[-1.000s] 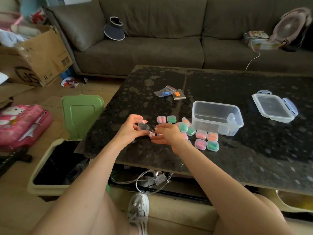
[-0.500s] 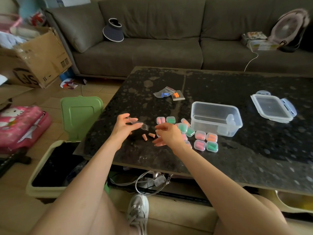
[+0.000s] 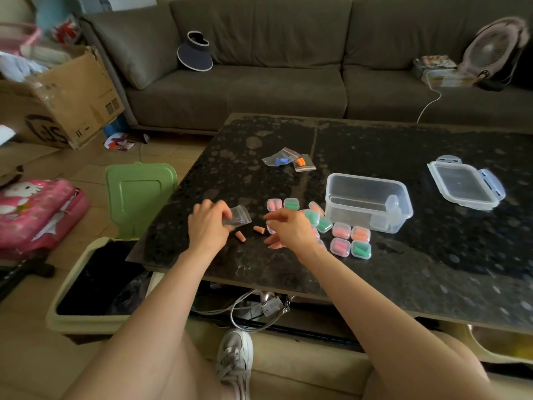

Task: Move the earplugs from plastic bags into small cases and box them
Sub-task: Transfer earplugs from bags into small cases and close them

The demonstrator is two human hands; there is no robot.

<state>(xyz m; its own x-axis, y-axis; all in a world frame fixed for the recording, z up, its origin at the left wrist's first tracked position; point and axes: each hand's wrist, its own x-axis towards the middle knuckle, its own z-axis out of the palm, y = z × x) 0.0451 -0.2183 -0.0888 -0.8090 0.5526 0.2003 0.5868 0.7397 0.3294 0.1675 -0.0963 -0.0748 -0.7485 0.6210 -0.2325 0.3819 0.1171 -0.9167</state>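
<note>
Open bin [image 3: 86,324] with raised green lid [image 3: 141,194] stood on the floor just left of the worktop [image 3: 403,272], presumably placed to take spent bags. Left hand [image 3: 209,223] pinched a clear plastic bag [image 3: 238,216] between thumb and curled fingers. The bag looked empty, though blur and its transparency left this uncertain. Two orange earplugs [image 3: 240,236] lay loose on the worktop between the hands, just below the bag, likely tipped there for easy picking. Right hand [image 3: 290,229] hovered just beside them, fingers loosely curved, nothing visibly held; judged ready to collect them. Farther back, two sealed bags [image 3: 288,160] held blue and orange plugs, not yet emptied. The right hand covered part of the small cases [image 3: 350,238], so whether an unfilled case lay beneath it could not be told. The visible cases, pink, orange and green inside, sat against the clear box [image 3: 367,202], apparently staged for boxing. A pale item at the box's right end was not identifiable. The box lid [image 3: 464,186] lay well apart to the right.
</note>
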